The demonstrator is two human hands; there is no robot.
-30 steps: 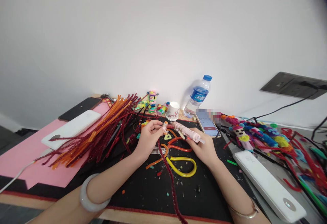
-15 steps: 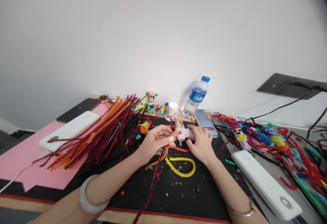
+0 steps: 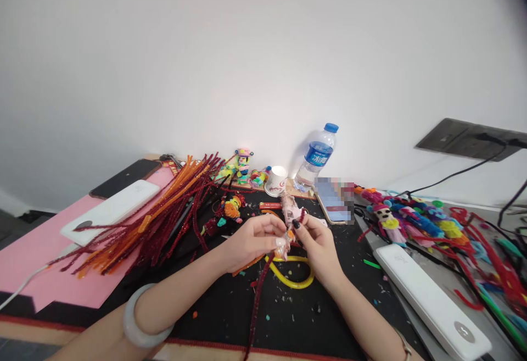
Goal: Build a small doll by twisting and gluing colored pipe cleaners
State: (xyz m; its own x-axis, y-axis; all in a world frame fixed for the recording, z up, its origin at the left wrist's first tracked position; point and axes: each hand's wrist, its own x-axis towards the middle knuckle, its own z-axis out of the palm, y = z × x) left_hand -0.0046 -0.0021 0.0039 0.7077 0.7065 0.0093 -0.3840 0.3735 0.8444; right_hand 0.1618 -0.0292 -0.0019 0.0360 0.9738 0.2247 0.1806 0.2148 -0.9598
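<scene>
My left hand (image 3: 255,243) and my right hand (image 3: 316,245) meet over the black mat (image 3: 321,317), fingertips pinched together on a small pale and orange craft piece (image 3: 284,245). A dark red pipe cleaner (image 3: 256,300) hangs from that piece toward the table's front edge. My right thumb and forefinger also pinch a short red pipe cleaner end (image 3: 302,216). A pink glue gun (image 3: 289,205) shows just behind the fingers; I cannot tell whether it is held. A yellow loop (image 3: 294,278) lies under my hands.
A bundle of red and orange pipe cleaners (image 3: 164,207) spreads left over a pink sheet (image 3: 37,265) beside a white power bank (image 3: 111,210). At the back stand a water bottle (image 3: 319,157), paper cup (image 3: 276,181) and phone (image 3: 335,201). Another power bank (image 3: 432,295) and finished figures (image 3: 411,218) lie right.
My right hand no longer grips the glue gun along its body; it has turned and come in to pinch the piece. Both hands moved nearer me and the red pipe cleaner swung left.
</scene>
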